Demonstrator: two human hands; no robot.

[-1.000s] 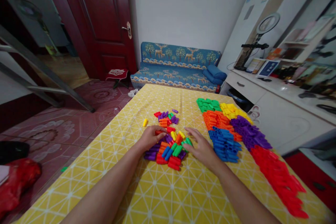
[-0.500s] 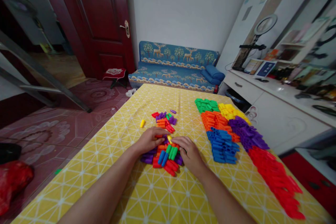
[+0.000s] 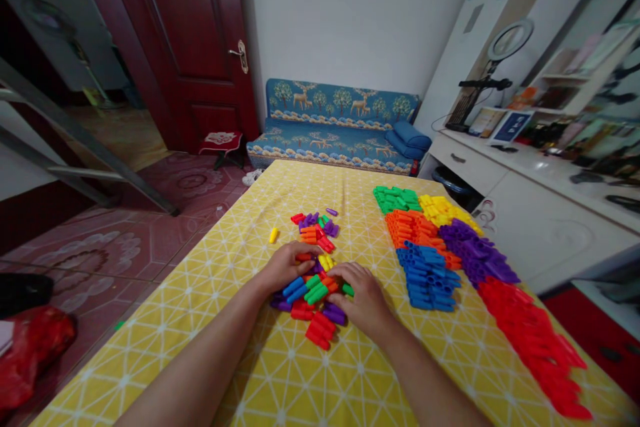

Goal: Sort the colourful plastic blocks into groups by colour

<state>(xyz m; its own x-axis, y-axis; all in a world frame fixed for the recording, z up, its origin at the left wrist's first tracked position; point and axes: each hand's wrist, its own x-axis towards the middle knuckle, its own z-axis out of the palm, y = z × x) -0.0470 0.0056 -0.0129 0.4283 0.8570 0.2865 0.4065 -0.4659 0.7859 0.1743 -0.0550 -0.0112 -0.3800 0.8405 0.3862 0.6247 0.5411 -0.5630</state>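
Filling the lower view, the yellow-covered table (image 3: 300, 387) is faced by a blue sofa (image 3: 330, 133) beyond its far edge. Sorted red pieces (image 3: 530, 340), blue pieces (image 3: 427, 277), purple pieces (image 3: 475, 253), orange pieces (image 3: 417, 233), yellow pieces (image 3: 445, 212) and green pieces (image 3: 397, 199) are banked along the right side, apart from the hands. The left hand (image 3: 287, 268) is laid palm down, fingers curved inward at the left of the mixed heap (image 3: 313, 290); a red piece (image 3: 304, 257) is touched between thumb and fingers, but whether it is clenched cannot be told. The right hand (image 3: 364, 297) is arched over the right side, thumb tucked below bent fingers; its grip is half hidden, so its hold cannot be told. Parts of the heap are covered by both hands. Its green and blue pieces are slanted from near left to far right, its nearest red ones from far left to near right. Beyond the heap, a small mixed cluster (image 3: 317, 230) is seen. The lone yellow piece (image 3: 274, 235) is aimed mostly away, the lone purple piece (image 3: 331, 212) mostly crosswise.
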